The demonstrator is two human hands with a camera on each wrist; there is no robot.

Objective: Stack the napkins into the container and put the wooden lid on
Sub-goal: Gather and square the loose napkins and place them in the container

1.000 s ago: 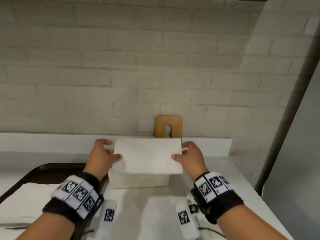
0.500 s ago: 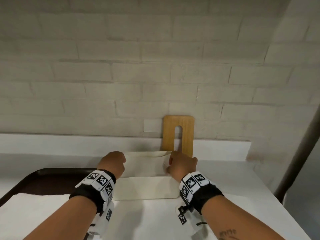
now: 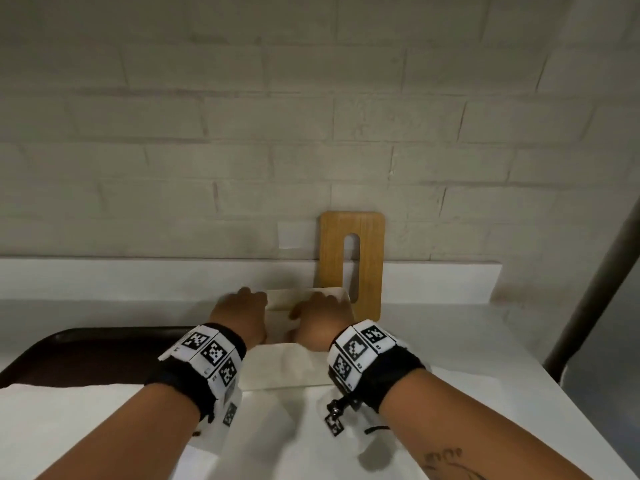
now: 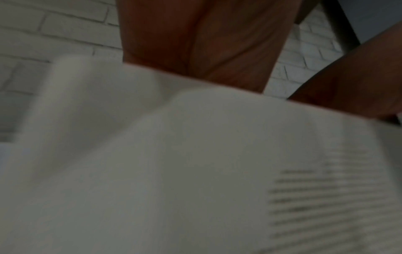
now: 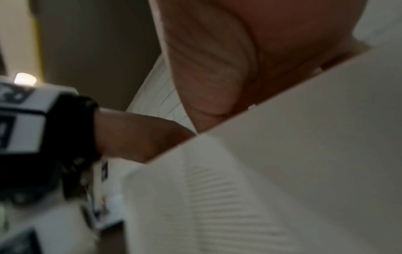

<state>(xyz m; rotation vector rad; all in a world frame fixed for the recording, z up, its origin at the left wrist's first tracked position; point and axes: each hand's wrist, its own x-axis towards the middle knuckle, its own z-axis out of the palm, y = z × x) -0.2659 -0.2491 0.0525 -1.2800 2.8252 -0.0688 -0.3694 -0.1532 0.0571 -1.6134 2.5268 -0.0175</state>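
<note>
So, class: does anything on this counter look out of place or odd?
Only the wooden lid: it stands upright against the brick wall behind the container, not on it. Both hands press napkins into the container.

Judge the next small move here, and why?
Probably let go and draw both hands out: the left hand and right hand are down in the white container on the napkins, and the wooden lid leans on the wall, not yet on.

black wristbands, white tags (checkered markers)
</note>
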